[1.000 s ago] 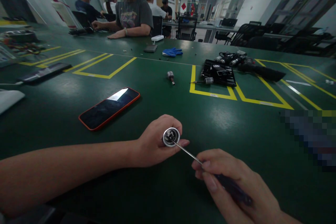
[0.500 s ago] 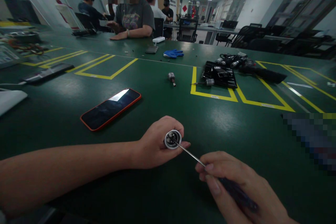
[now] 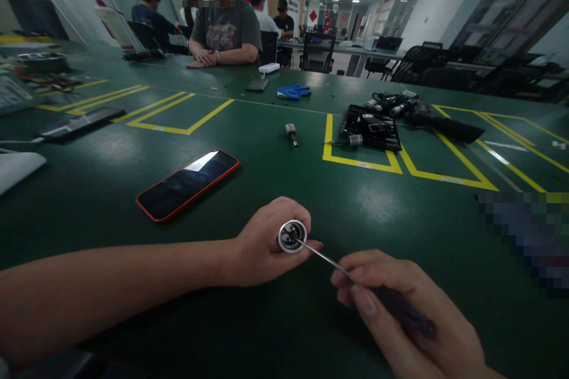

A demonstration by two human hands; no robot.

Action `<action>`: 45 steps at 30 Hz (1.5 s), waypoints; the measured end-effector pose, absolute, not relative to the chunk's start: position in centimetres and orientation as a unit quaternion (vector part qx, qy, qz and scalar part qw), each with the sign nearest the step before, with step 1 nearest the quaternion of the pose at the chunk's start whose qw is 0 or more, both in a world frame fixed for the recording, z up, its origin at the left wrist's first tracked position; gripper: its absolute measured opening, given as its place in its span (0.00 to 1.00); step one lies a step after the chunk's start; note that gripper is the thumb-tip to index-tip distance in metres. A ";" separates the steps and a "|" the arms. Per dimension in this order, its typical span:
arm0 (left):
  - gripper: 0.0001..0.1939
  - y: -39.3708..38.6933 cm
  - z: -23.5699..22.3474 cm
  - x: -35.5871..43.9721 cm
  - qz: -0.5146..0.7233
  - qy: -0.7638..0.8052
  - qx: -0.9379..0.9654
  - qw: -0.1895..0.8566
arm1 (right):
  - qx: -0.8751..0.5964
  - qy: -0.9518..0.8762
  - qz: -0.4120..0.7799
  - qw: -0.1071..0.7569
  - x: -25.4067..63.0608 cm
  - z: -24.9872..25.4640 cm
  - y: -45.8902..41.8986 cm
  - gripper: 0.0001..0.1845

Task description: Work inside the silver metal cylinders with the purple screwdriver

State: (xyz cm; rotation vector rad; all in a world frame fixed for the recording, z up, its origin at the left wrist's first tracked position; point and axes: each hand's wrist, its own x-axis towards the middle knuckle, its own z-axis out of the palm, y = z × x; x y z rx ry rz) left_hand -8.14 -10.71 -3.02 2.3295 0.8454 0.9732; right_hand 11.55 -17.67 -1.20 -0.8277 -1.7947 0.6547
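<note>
The right hand grips a thin-shafted tool, its tip inside the open end of a metal cylinder clasped in the left hand above the green table. Work there looks under way, how much remains unclear; farther off, a loose metal piece and a similar one by the black case lie untouched.

Screwdriver tip indistinct inside metal-rimmed cylinder, handle blurred, partly behind fingers
</note>
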 end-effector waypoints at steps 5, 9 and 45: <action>0.08 -10.9 -2.6 -8.1 0.352 0.316 0.847 0.244 | -0.355 -0.725 0.278 0.521 11.5 -1.2 -17.7 0.13; 0.08 -10.8 -2.7 -8.1 0.349 0.316 0.848 0.242 | -0.357 -0.725 0.277 0.519 11.5 -1.1 -17.7 0.13; 0.08 -10.9 -2.7 -8.3 0.370 0.301 0.855 0.203 | -0.306 -0.831 0.159 0.435 11.5 -1.4 -17.8 0.13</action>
